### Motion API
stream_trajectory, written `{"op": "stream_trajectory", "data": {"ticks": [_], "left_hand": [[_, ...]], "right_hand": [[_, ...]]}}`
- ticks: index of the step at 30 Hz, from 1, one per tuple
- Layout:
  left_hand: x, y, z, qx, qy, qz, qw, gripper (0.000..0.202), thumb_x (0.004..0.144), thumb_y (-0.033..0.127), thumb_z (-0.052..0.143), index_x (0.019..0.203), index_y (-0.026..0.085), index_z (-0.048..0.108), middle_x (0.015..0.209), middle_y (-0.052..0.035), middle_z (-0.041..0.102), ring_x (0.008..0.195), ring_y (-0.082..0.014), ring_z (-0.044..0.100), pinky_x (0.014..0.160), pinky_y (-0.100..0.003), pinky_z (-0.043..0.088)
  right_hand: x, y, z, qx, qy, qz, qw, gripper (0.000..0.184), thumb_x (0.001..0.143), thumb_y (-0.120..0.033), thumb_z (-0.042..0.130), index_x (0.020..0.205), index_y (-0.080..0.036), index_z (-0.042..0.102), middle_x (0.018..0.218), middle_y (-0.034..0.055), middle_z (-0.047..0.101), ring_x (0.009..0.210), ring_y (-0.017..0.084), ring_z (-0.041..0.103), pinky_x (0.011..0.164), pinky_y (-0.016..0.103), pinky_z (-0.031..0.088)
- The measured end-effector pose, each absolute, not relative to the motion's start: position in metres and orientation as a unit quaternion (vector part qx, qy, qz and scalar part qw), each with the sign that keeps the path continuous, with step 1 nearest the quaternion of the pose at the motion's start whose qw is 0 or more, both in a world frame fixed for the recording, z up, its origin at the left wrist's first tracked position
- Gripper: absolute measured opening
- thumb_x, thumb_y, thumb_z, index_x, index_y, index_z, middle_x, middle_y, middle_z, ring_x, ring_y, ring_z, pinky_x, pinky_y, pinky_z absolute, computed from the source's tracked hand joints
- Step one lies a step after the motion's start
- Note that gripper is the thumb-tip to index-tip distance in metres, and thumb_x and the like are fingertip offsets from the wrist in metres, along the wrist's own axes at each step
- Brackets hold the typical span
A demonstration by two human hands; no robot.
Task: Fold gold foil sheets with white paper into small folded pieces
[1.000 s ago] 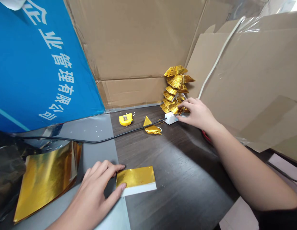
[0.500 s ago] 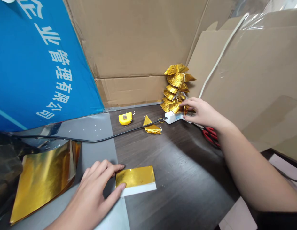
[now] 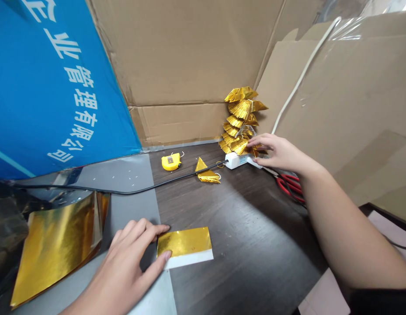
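My right hand (image 3: pixel 275 153) is at the foot of a twisting tower of folded gold foil pieces (image 3: pixel 239 118), with a small gold piece (image 3: pixel 255 151) between fingers and thumb. Below that hand sits a white power strip (image 3: pixel 237 160). On the dark wooden table, my left hand (image 3: pixel 130 258) rests with its fingertips at the left edge of a gold-and-white paper strip (image 3: pixel 184 243), and its thumb touches that strip.
A stack of gold foil sheets (image 3: pixel 57 249) lies at the left on a grey mat (image 3: pixel 133 197). Also present are a yellow tape measure (image 3: pixel 171 162), a folded gold piece (image 3: pixel 206 175), red-handled scissors (image 3: pixel 289 187), a black cable (image 3: pixel 124 191), and cardboard walls behind.
My right hand has shifted right from the tower's foot, uncovering the red scissors. My left hand and the gold-and-white strip have stayed in place.
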State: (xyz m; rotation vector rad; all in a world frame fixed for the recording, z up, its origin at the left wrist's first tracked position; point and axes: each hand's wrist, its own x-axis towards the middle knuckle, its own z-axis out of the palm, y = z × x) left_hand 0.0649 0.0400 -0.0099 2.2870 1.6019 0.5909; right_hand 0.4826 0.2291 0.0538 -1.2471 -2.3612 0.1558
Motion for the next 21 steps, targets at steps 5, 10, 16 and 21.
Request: {"op": "stream_trajectory", "data": {"ticks": [5,10,16,21], "left_hand": [[0.0636,0.0408,-0.0119,0.8,0.549,0.207,0.128,0.034,0.096,0.053,0.054,0.118,0.029,0.066,0.097,-0.0039,0.063,0.091,-0.0213,0.058,0.079,-0.033,0.045],[0.0636,0.0408,-0.0124,0.801,0.546,0.21,0.129,0.035,0.096,0.053,0.054,0.118,0.029,0.065,0.097,-0.0043,0.064,0.092,-0.0219,0.057,0.079,-0.033,0.045],[0.0646,0.0405,-0.0107,0.796,0.553,0.205,0.136,0.034,0.096,0.053,0.054,0.117,0.029,0.065,0.097,-0.004,0.063,0.092,-0.0221,0.057,0.079,-0.033,0.044],[0.0647,0.0404,-0.0098,0.795,0.554,0.199,0.145,0.033,0.095,0.052,0.055,0.117,0.03,0.064,0.097,-0.0031,0.062,0.093,-0.0215,0.056,0.081,-0.034,0.043]], "right_hand": [[0.4851,0.2314,0.0531,-0.45,-0.86,0.06,0.233,0.034,0.077,-0.039,0.068,0.108,-0.024,0.071,0.123,0.0098,0.067,0.114,0.029,0.065,0.101,0.049,0.056],[0.4856,0.2321,0.0525,-0.447,-0.862,0.051,0.234,0.033,0.077,-0.038,0.067,0.106,-0.024,0.072,0.122,0.0093,0.068,0.114,0.029,0.065,0.1,0.049,0.056],[0.4858,0.2308,0.0533,-0.442,-0.863,0.061,0.235,0.037,0.078,-0.039,0.068,0.11,-0.021,0.072,0.122,0.0114,0.067,0.113,0.029,0.065,0.1,0.049,0.057],[0.4858,0.2306,0.0522,-0.44,-0.863,0.065,0.241,0.038,0.079,-0.039,0.068,0.112,-0.021,0.072,0.123,0.012,0.066,0.114,0.028,0.065,0.097,0.046,0.06]]}}
